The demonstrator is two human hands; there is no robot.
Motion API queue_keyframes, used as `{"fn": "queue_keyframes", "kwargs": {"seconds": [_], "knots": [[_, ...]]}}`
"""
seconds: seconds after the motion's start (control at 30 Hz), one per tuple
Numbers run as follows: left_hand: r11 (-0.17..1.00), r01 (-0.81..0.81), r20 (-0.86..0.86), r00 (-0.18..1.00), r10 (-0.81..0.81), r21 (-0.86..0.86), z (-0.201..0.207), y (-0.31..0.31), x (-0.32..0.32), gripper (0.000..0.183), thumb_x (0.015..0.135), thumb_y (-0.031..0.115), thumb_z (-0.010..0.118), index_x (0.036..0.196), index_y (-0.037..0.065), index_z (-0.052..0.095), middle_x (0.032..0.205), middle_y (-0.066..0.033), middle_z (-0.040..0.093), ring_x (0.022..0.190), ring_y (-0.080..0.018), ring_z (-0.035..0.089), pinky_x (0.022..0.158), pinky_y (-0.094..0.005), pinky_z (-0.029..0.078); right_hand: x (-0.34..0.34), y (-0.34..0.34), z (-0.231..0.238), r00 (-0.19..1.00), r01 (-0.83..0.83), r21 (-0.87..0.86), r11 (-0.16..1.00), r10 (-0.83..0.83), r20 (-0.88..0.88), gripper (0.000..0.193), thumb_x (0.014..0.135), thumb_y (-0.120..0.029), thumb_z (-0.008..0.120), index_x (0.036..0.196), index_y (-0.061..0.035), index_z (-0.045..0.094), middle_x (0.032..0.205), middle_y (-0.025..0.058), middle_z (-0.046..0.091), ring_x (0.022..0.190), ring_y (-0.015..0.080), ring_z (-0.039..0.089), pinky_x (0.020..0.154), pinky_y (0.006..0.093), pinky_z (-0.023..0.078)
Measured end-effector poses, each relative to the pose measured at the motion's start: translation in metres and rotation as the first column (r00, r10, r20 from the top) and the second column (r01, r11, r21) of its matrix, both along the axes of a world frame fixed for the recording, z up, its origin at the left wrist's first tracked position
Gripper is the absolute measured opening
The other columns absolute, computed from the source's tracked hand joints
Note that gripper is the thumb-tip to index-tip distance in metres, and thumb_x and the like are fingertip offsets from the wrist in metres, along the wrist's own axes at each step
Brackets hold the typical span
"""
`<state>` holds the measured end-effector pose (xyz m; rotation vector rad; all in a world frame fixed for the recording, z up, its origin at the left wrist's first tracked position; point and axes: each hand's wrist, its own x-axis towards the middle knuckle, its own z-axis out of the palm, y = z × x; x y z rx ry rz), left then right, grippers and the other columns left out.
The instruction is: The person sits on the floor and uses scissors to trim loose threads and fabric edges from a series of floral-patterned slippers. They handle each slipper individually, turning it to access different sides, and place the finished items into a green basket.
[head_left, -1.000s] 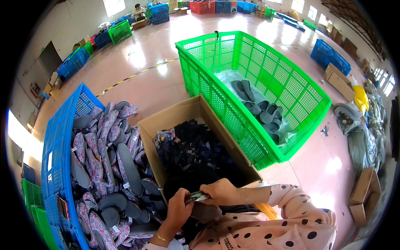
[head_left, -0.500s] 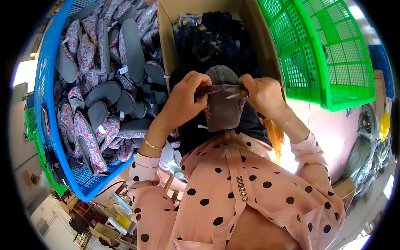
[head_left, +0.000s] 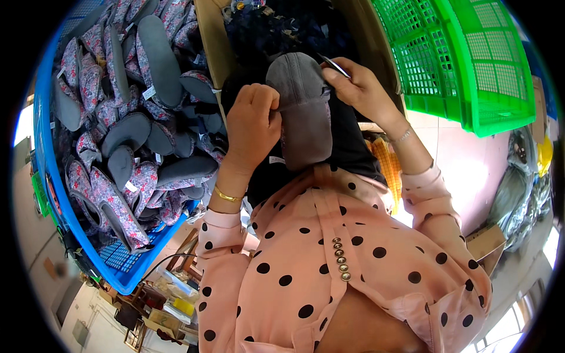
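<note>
A grey slipper (head_left: 306, 132) lies over my dark-clothed lap, its seamed toe pointing away from me and a small white tag at its left side. At the left edge of the slipper's opening, my left hand (head_left: 254, 123) is closed, its fingertips pinching the rim. My right hand (head_left: 362, 91) is closed around a slim metal tool (head_left: 336, 67) with a bright edge, just right of the toe. Whether the tool is snips or a blade is hidden by the fingers.
On the left stands a blue basket (head_left: 115, 279) heaped with floral, grey-soled slippers (head_left: 159, 62). Ahead is a cardboard box (head_left: 209, 50) holding dark scraps (head_left: 282, 32). Green plastic baskets (head_left: 465, 109) stand to the right, with clear plastic bags (head_left: 515, 194) beyond.
My hands have parted from stretching the slipper's opening. The right hand has moved up beside the toe with the metal tool, and the left stays at the rim. The view has shifted slightly.
</note>
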<state>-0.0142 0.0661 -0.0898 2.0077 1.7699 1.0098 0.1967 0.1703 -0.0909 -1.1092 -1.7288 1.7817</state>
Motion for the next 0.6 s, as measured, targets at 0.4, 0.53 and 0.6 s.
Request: {"fn": "queue_keyframes", "kwargs": {"seconds": [0.4,0.53,0.6], "knots": [[0.997,-0.011,0.02,1.0,0.01,0.072,0.013,0.005,0.001,0.017,0.075,0.007,0.077,0.09,0.008,0.07,0.091,-0.0056,0.065,0.088,-0.025,0.058,0.075,-0.0336,0.047,-0.004,0.009,-0.033,0.994,-0.053,-0.108,0.993,0.041,-0.105,0.041,0.093,-0.045,0.063,0.095,-0.004,0.063,0.063,-0.006,0.043,0.058,0.0033,0.042,0.053,0.0195,0.038],[0.998,-0.01,0.001,1.0,0.01,0.07,0.008,0.014,0.003,0.015,0.074,0.008,0.077,0.087,0.008,0.07,0.088,-0.0053,0.065,0.085,-0.0241,0.058,0.073,-0.034,0.048,-0.003,0.009,-0.037,0.999,-0.037,-0.017,0.999,0.037,-0.002,0.045,0.093,-0.046,0.062,0.102,-0.0019,0.063,0.063,-0.0021,0.048,0.058,0.0058,0.046,0.054,0.0206,0.041],[1.0,0.002,0.033,0.999,-0.003,0.022,0.007,0.018,0.004,0.013,0.076,0.007,0.076,0.087,0.007,0.069,0.087,-0.0056,0.064,0.085,-0.0242,0.057,0.074,-0.0342,0.047,0.0,0.014,-0.046,0.996,-0.051,0.064,0.997,0.046,0.075,0.048,0.093,-0.047,0.061,0.105,-0.001,0.063,0.063,0.0028,0.054,0.057,0.0103,0.053,0.054,0.0232,0.043]]}}
